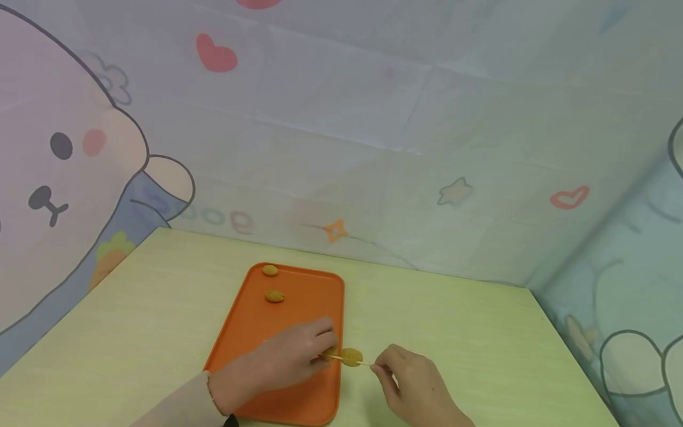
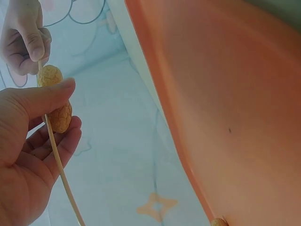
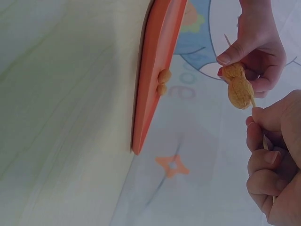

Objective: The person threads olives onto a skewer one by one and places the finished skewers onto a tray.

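Note:
Two golden-brown, wrinkled balls, probably fried food, sit side by side on a thin wooden skewer (image 2: 61, 172). My left hand (image 1: 296, 354) pinches the nearer ball (image 2: 60, 118) between thumb and fingers, over the right edge of the orange tray (image 1: 299, 317). The other ball (image 1: 351, 357) shows between my two hands. My right hand (image 1: 413, 382) grips the skewer just right of that ball, over the table. In the right wrist view, part of the skewer runs along the right palm, and its thin tip pokes out past the left hand.
Two more brown pieces lie on the tray, one piece (image 1: 270, 270) near its far left corner and another piece (image 1: 274, 296) a little nearer. The tray rests on a pale yellow-green table (image 1: 453, 320). A printed cloth backdrop (image 1: 341, 130) stands behind and beside the table.

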Action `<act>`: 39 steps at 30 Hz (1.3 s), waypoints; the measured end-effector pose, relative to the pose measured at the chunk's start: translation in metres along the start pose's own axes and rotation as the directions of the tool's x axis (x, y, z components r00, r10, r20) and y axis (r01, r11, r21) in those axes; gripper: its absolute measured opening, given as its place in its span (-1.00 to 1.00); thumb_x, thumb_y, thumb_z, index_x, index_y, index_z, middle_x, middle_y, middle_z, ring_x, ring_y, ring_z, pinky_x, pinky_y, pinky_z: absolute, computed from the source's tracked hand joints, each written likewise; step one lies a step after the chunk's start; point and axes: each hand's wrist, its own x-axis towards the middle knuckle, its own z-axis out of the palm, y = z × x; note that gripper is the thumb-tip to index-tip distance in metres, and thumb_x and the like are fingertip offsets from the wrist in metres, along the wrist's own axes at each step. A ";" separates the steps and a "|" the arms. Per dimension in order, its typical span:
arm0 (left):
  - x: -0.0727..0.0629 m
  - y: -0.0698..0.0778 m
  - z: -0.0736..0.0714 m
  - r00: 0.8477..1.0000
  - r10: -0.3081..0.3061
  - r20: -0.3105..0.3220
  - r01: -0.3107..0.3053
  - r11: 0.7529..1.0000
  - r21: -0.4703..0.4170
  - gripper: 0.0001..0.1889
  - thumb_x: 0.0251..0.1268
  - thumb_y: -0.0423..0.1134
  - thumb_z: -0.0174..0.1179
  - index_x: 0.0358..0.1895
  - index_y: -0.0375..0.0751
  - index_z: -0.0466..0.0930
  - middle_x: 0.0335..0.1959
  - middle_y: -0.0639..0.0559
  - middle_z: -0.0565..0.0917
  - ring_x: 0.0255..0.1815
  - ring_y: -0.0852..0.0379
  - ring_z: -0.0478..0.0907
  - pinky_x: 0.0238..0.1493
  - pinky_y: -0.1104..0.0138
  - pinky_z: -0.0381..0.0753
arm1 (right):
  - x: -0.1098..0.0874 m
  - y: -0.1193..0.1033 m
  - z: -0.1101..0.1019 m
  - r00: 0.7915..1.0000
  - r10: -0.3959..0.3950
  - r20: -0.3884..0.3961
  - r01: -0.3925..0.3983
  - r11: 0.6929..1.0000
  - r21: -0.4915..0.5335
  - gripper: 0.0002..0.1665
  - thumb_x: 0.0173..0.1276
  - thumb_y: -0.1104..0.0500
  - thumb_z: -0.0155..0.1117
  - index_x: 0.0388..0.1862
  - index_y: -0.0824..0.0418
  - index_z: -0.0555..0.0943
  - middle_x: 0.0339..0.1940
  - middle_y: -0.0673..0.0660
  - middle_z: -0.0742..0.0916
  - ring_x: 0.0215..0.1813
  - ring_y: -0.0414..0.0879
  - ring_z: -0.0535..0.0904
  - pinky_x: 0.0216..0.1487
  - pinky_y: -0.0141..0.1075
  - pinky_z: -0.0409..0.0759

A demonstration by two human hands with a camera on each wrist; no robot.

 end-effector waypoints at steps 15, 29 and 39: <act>0.000 -0.001 0.005 0.999 0.016 -0.033 -0.015 1.000 0.027 -0.71 -0.03 -0.49 0.43 -0.35 -0.15 0.49 -0.38 0.13 0.37 -0.48 0.35 0.33 -0.43 0.70 0.34 | 0.000 -0.001 0.002 0.999 -0.023 -0.030 0.023 1.000 -0.004 -0.75 0.12 0.33 0.44 -0.45 0.07 0.53 -0.52 -0.17 0.56 -0.49 -0.45 0.40 -0.48 -0.60 0.39; -0.003 -0.002 0.006 1.000 -0.013 -0.009 0.012 0.997 -0.074 -0.70 -0.01 -0.46 0.44 -0.27 -0.14 0.52 -0.36 0.13 0.38 -0.45 0.35 0.36 -0.37 0.70 0.37 | -0.004 0.003 0.004 0.998 -0.032 -0.048 0.032 0.999 -0.009 -0.75 0.12 0.31 0.45 -0.44 0.05 0.53 -0.52 -0.21 0.54 -0.48 -0.47 0.39 -0.48 -0.63 0.36; -0.009 -0.004 -0.013 0.992 -0.063 0.107 0.088 0.964 -0.250 -0.75 0.20 -0.32 0.33 -0.08 -0.16 0.54 -0.18 0.11 0.45 -0.27 0.25 0.48 -0.18 0.57 0.51 | -0.005 0.003 0.002 0.998 -0.028 -0.054 0.028 1.000 -0.013 -0.74 0.12 0.31 0.46 -0.44 0.04 0.54 -0.52 -0.21 0.55 -0.47 -0.47 0.41 -0.47 -0.63 0.37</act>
